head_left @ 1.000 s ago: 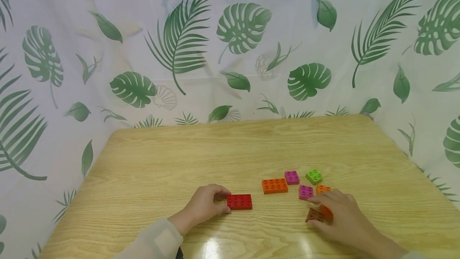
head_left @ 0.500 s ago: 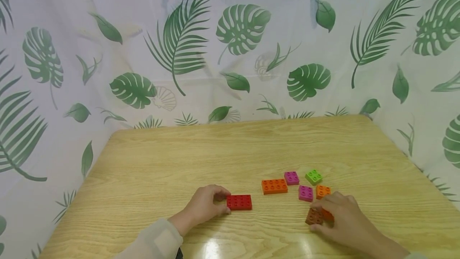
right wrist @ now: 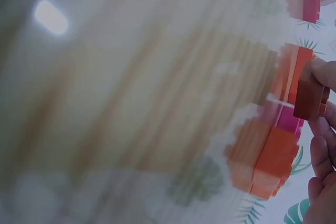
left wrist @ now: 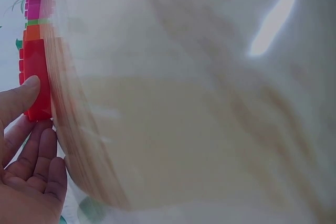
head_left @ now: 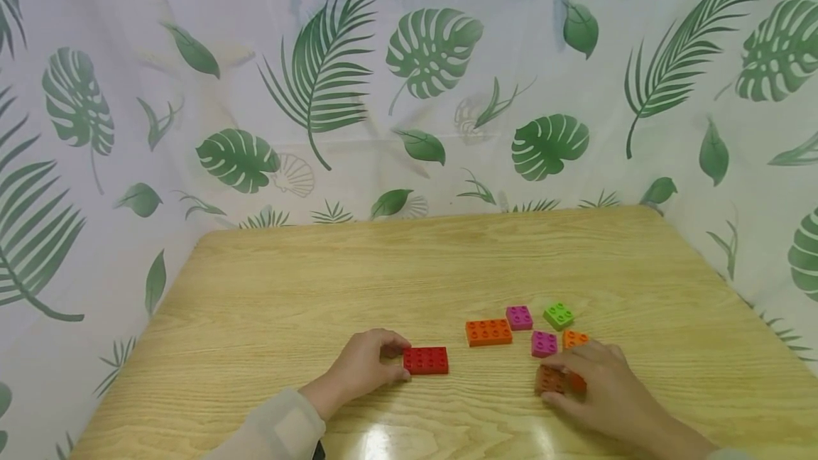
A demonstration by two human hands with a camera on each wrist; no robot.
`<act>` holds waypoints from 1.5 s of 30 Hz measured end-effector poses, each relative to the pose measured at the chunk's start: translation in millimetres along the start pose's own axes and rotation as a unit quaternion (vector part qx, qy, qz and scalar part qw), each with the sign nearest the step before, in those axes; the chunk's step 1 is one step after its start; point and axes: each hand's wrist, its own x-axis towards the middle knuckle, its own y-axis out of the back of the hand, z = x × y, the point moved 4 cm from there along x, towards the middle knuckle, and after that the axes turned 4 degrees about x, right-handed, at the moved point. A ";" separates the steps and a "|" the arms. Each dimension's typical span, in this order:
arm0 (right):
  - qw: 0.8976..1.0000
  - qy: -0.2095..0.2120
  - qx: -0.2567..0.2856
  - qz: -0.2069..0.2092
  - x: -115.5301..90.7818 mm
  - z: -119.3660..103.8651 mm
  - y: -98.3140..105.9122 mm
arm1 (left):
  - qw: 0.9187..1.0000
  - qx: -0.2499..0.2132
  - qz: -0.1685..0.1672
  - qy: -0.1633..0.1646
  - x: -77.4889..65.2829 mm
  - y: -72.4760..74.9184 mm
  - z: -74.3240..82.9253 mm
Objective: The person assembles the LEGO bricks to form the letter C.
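Note:
My left hand (head_left: 371, 359) holds the left end of a red toy building brick (head_left: 425, 360) that lies flat on the table, thumb on the near side. In the left wrist view the thumb presses against the red brick (left wrist: 37, 59). My right hand (head_left: 603, 385) pinches a small brown brick (head_left: 551, 379) between thumb and fingers. The right wrist view shows the brown brick (right wrist: 308, 95) raised off the tabletop. An orange brick (head_left: 577, 382), partly hidden, sits under the right hand's fingers.
Behind the right hand lie a long orange brick (head_left: 488, 332), two magenta bricks (head_left: 520, 317), a lime green brick (head_left: 559, 315) and a small orange brick (head_left: 575, 338). A leaf-patterned curtain (head_left: 358, 112) stands along the wooden table's (head_left: 409, 261) back and sides.
My right hand has gripped the brown brick and shifted it slightly left, away from the orange brick beside it. The left hand and the red brick have stayed in place.

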 end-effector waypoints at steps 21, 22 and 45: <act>0.994 0.047 0.081 -0.051 50.6 -49.1 -33.2 | 1.000 -0.003 -0.004 0.005 1.3 -0.3 -1.9; 0.994 0.054 0.082 -0.051 53.2 -51.1 -34.6 | 1.000 -0.003 -0.004 0.005 1.3 -0.3 -1.8; 0.985 0.085 0.114 -0.101 95.0 -68.9 -52.9 | 1.000 0.007 0.000 0.002 1.8 0.1 -2.9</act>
